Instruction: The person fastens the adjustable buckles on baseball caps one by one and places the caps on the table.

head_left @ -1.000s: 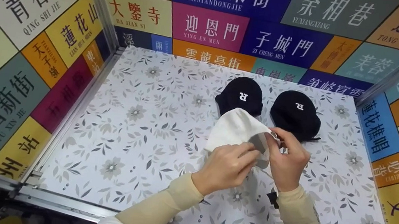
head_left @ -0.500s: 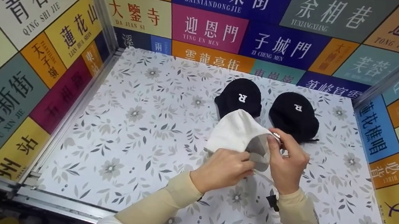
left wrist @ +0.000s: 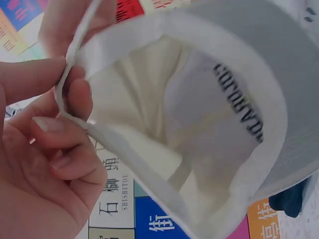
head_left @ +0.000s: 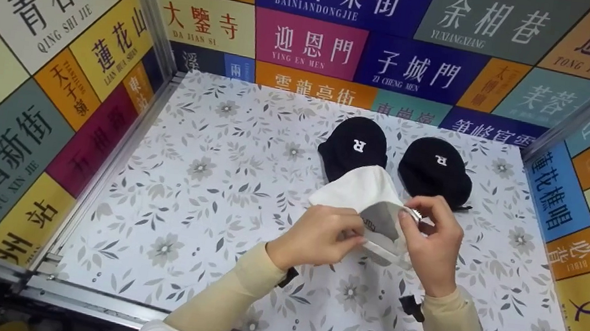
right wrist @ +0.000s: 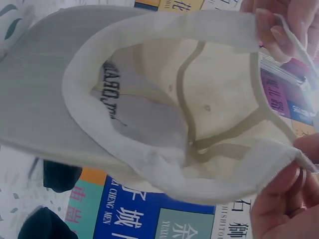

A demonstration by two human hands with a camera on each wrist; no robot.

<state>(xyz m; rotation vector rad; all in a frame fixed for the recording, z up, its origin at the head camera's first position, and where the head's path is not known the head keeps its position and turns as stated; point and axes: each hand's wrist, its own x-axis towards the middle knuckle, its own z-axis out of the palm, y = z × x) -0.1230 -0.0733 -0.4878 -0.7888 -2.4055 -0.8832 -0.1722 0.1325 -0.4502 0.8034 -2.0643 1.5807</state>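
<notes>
A white baseball cap (head_left: 353,189) hangs between my hands above the table, its open underside and grey brim (right wrist: 40,84) showing. Dark printed letters (left wrist: 239,102) show on the lining. My left hand (head_left: 320,235) pinches the cap's rear edge, where a narrow white strap (left wrist: 82,37) passes between the fingers. My right hand (head_left: 434,239) pinches the other side of the rear opening, thumb against forefinger, with a small shiny piece (head_left: 416,215) at its fingertips. The fingers partly hide both strap ends, so whether these are joined cannot be told.
Two black caps with a white letter R, a left one (head_left: 355,144) and a right one (head_left: 435,167), lie on the flower-patterned tabletop (head_left: 186,197) behind the white cap. Sign-covered panels (head_left: 309,42) wall the back and sides. A metal rail (head_left: 85,302) runs along the front edge.
My left hand has moved a little left, away from the right one. The white cap has tilted, so more of its inside and the lettering shows. The black caps stay put.
</notes>
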